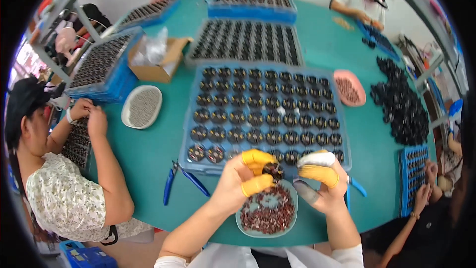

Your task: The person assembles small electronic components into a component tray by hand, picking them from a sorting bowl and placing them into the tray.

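My left hand [241,179], with yellow finger covers, is closed on a small round black part [272,170] held upright above a bowl. Just to its right is my right hand [325,178], wearing white, yellow and grey finger covers. Its fingers are curved, with a gap between thumb and fingertips, and nothing shows in them. Beneath both hands stands a pale bowl [241,222] of small reddish-brown components. Beyond them lies a blue tray [189,119] filled with rows of round black parts [255,104]; my fingers hide some of its nearest row.
Blue-handled cutters [170,184] lie left of my forearm, and another blue-handled tool [358,187] lies right. A white bowl [157,109], a pink bowl [360,100], a cardboard box [153,73] and a black parts heap [396,101] surround the tray. Several co-workers sit around the green table.
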### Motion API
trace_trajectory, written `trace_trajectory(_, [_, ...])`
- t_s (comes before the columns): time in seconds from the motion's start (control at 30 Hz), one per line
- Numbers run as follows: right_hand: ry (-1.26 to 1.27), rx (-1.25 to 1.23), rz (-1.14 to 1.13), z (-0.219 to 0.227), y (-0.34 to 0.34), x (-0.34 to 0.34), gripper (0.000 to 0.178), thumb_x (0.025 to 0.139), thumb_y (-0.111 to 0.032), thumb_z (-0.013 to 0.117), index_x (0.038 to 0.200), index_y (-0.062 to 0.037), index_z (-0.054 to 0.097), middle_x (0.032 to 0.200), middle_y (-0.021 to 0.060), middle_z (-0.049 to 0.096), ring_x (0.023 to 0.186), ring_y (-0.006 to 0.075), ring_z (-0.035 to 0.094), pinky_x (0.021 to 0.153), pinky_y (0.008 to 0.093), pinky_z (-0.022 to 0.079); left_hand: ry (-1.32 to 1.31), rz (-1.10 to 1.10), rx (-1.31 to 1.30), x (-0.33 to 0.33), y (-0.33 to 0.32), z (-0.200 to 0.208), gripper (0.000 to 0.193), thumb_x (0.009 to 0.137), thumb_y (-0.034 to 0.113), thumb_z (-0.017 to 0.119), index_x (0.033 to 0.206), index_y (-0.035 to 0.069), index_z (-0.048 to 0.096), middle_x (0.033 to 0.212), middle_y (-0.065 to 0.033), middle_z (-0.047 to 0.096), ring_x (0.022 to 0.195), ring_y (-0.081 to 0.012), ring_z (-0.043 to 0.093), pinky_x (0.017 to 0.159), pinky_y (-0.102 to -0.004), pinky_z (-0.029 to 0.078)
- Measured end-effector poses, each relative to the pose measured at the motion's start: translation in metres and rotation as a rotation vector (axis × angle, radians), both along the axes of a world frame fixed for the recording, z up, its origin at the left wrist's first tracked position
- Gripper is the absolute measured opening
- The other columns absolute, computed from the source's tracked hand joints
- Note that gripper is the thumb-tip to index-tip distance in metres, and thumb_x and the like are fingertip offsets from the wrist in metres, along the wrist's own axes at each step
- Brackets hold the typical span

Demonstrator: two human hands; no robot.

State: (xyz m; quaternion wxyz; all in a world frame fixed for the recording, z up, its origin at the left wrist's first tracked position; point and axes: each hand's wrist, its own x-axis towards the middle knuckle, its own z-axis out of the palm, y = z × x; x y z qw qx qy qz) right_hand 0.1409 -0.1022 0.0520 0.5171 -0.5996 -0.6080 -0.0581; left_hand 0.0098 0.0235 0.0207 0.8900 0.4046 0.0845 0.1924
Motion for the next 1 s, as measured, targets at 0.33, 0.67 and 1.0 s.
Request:
trace_trajectory(0.33, [-0.007,0.021,0.000,-0.014,0.000,0.001,0.024,0.055,-0.014,0.073,0.075,-0.0079,0.060,0.076,0.0048,0.053,0.052,0.0172,0.049,0.044,0.0255,0.037,0.044,-0.024,0.124,0.010,-0.006,0.000,0.041,0.073,0.003,0.061,0.111,-0.002,0.044,0.084,-0.0048,0.054,0.069,-0.0066,0.051,0.060,-0.0191,0.043])
trace_trajectory(0.67, [-0.033,-0.054,0.059,-0.017,-0.006,0.002,0.022,0.056,-0.007,0.072,0.073,-0.0043,0.058,0.079,0.0078,0.052,0.061,0.0182,0.051,0.050,0.0260,0.039,-0.052,0.034,0.225,0.010,-0.013,-0.006,0.037,0.073,-0.002,0.059,0.108,-0.001,0.047,0.098,-0.0061,0.051,0.076,-0.0081,0.049,0.063,-0.0217,0.044])
trace_trajectory(1.0, [0.494,-0.258,0.047,-0.022,-0.012,-0.001,0.034,0.063,-0.005,0.067,0.090,-0.0001,0.048,0.087,0.0093,0.050,0.073,0.0137,0.050,0.061,0.0247,0.044,0.019,0.136,0.689,0.011,-0.012,-0.008,0.038,0.068,-0.001,0.063,0.104,0.002,0.052,0.102,-0.0094,0.055,0.079,-0.0135,0.057,0.066,-0.0257,0.048])
